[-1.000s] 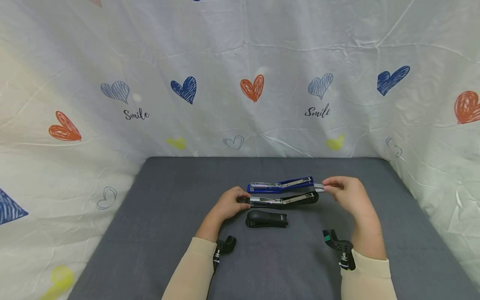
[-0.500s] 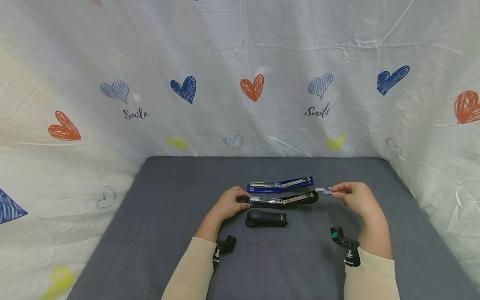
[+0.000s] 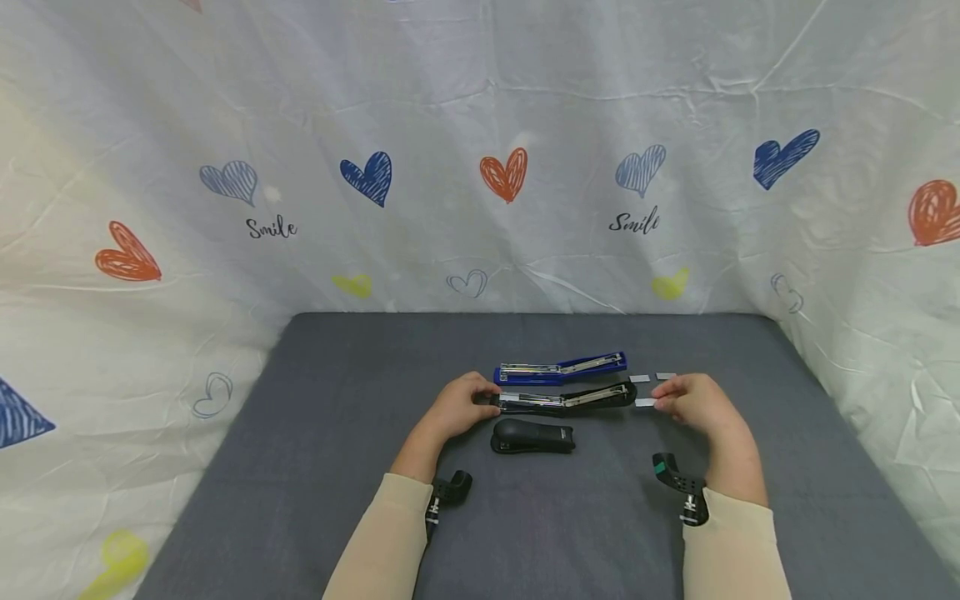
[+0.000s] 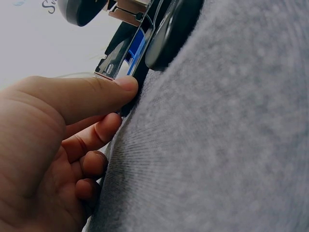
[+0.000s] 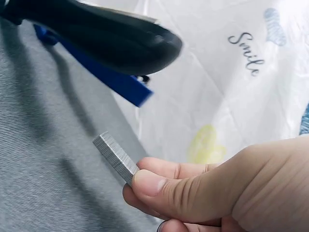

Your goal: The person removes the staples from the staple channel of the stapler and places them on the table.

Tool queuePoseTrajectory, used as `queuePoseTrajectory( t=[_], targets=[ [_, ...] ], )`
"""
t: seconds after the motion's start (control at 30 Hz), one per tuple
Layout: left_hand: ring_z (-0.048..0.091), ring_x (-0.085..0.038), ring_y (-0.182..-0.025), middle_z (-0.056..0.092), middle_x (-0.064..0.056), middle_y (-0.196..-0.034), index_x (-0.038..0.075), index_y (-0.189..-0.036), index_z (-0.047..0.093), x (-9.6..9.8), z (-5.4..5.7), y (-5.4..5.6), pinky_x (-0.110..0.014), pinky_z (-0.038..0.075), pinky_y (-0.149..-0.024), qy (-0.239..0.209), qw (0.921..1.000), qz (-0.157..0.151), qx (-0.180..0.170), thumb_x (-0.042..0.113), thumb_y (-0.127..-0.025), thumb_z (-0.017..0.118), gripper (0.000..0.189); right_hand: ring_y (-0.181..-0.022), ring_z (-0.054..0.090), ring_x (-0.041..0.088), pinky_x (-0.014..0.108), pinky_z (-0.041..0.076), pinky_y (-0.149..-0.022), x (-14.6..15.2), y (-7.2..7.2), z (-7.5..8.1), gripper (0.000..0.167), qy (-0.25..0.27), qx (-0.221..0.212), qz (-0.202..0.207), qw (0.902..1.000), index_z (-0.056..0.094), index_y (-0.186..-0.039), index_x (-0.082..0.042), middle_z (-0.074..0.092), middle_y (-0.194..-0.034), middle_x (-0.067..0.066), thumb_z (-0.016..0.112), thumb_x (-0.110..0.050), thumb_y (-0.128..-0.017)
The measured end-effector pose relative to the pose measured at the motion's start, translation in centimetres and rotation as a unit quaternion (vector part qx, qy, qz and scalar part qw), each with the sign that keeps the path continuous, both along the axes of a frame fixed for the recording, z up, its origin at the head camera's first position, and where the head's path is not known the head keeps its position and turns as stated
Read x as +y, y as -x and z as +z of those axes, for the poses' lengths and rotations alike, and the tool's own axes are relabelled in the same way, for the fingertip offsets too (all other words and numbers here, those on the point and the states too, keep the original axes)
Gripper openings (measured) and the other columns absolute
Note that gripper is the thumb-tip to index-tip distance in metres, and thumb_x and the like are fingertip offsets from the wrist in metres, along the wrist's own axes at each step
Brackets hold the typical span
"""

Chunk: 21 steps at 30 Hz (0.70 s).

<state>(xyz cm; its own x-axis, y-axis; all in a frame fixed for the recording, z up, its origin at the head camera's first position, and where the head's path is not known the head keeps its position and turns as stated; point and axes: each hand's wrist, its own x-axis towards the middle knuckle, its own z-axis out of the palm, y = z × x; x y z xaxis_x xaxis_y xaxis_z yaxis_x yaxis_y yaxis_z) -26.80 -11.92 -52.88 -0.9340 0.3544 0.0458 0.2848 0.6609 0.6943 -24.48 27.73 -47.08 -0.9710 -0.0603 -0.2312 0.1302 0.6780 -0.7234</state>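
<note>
My left hand (image 3: pixel 459 407) pinches the left end of an opened black stapler (image 3: pixel 600 398) between thumb and fingers. Its metal tray shows, and the top arm is swung out to the right. In the right wrist view, my right hand (image 5: pixel 193 193) pinches a strip of silver staples (image 5: pixel 115 155) by one end, held just off the stapler's right tip. Two more staple strips lie nearby, a left strip (image 3: pixel 640 378) and a right strip (image 3: pixel 665 376). Behind the black stapler, a blue stapler (image 3: pixel 528 377) lies opened the same way.
A closed black stapler (image 3: pixel 532 437) lies in front of the opened one, towards me. Grey cloth covers the table (image 3: pixel 360 358). A white curtain (image 3: pixel 420 242) printed with hearts hangs at the table's back and sides.
My right hand moved right with staples, then came back left and lower, now holding one strip. A strip it left behind lies on the table. The left hand stays put.
</note>
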Motion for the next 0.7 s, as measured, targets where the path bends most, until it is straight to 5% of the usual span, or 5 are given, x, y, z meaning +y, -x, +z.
queuePoseTrajectory(
  t=[0.7],
  targets=[
    [0.059,-0.019,-0.098,0.062,0.002,-0.105,0.011,-0.118,0.076,0.0,-0.1,0.1,-0.042,0.049,-0.089,0.003,1.0,-0.001,-0.003,0.016,-0.091,0.08,0.027,-0.076,0.059,0.021,0.036,0.048,-0.066,-1.2,0.5,-0.6,0.018,-0.076,-0.007,0.011,0.997,0.075,-0.105,0.005,0.069,-0.089,0.008,0.074,-0.009,-0.093]
  ],
)
